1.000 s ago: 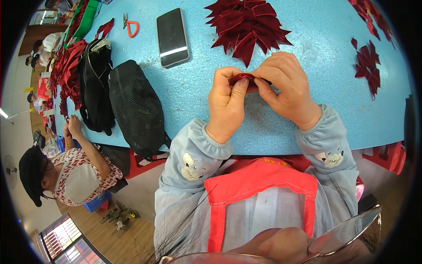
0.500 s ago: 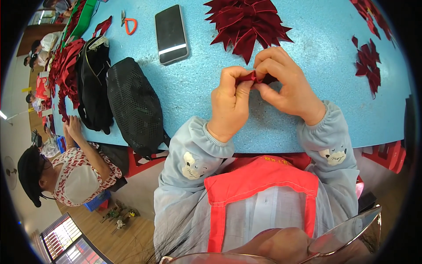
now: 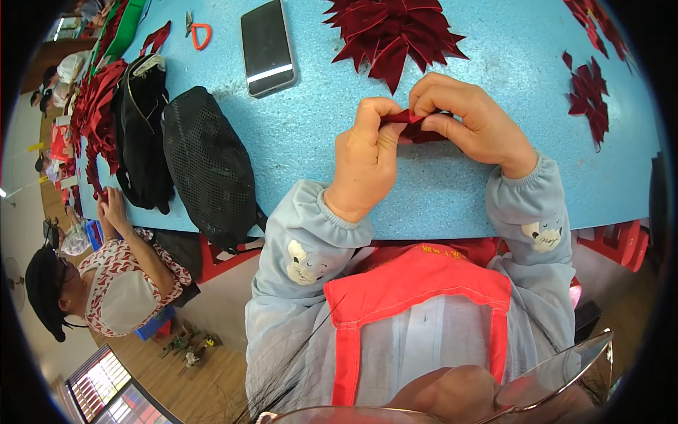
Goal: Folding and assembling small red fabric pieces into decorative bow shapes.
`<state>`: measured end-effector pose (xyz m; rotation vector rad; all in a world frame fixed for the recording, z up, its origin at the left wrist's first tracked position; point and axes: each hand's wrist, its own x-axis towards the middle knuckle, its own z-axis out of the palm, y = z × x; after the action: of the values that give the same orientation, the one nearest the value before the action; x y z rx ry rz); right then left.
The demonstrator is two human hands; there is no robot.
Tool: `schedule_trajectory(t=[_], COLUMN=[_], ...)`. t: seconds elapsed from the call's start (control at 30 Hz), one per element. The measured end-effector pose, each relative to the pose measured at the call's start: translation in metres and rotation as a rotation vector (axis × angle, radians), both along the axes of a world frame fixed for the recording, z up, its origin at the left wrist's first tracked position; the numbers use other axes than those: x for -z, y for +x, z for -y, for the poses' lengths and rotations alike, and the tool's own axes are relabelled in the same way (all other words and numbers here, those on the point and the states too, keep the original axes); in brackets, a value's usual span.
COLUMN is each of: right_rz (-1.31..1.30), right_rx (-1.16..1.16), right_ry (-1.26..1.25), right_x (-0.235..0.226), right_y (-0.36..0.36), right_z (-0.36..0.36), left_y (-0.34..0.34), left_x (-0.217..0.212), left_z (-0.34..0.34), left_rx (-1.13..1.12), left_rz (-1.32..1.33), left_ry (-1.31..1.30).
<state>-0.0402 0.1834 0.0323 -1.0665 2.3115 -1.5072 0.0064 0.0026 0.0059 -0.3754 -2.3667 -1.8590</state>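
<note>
Both hands pinch a dark red ribbon piece (image 3: 417, 124) just above the blue tabletop (image 3: 318, 141) near its front edge: left hand (image 3: 364, 159) clamps one end, right hand (image 3: 470, 120) presses the fold, seemingly to crease it.

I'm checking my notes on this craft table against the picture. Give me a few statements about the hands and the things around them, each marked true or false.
1. Both hands pinch one dark red ribbon piece between them. True: left hand and right hand meet on it.
2. The phone lies face down under the right hand. False: it lies apart, up and to the left of the hands, on the blue table.
3. A pile of folded dark red ribbon points lies beyond the hands. True.
4. The scissors have blue handles. False: the handles are orange-red.
5. A black mesh bag lies left of the left hand. True.
</note>
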Motion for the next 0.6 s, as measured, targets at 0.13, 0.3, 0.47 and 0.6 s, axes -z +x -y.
schedule_trajectory(t=[0.13, 0.3, 0.47, 0.6], right_rz=[-0.020, -0.016, 0.248, 0.213], right_rx=[0.103, 0.172, 0.235, 0.203], right_ry=[0.077, 0.012, -0.120, -0.094], right_x=[0.002, 0.002, -0.005, -0.001], right_y=[0.003, 0.005, 0.004, 0.004], right_z=[0.003, 0.007, 0.005, 0.004], left_y=[-0.001, -0.001, -0.006, -0.007], left_x=[0.004, 0.004, -0.006, -0.012], left_z=[-0.002, -0.005, -0.002, -0.002], left_rx=[-0.041, -0.025, -0.054, -0.078], left_rz=[0.053, 0.129, 0.300, 0.400], left_ry=[0.138, 0.250, 0.480, 0.624])
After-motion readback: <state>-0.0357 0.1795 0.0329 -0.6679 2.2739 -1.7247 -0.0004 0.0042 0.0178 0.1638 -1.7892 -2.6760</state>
